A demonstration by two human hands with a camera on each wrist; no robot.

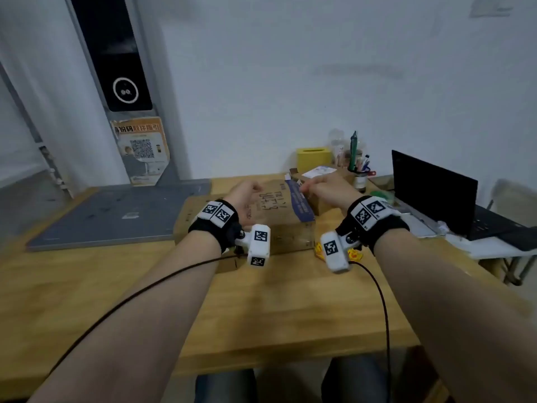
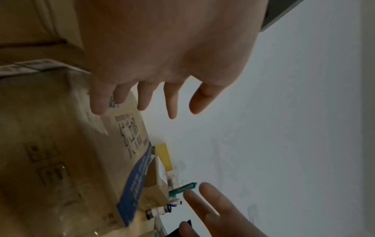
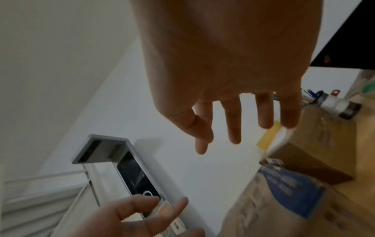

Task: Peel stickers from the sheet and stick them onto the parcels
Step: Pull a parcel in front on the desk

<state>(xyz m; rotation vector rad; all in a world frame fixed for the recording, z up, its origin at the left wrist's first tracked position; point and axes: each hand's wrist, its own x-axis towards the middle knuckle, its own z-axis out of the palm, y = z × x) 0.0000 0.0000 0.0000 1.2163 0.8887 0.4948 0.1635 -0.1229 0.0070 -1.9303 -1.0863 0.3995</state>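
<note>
A large brown cardboard parcel with a blue tape strip lies on the wooden table. A smaller brown box sits against its right side. My left hand hovers over the parcel's top with fingers spread, holding nothing. Above the blue strip's far end, my right hand is likewise spread and holds nothing. A yellow-orange sticker sheet lies by the parcel's near right corner, mostly hidden by the right wrist camera.
A black laptop stands open at the right on white papers. A yellow tissue box and a pen holder sit at the back by the wall. A grey flat base with an upright screen post fills the left.
</note>
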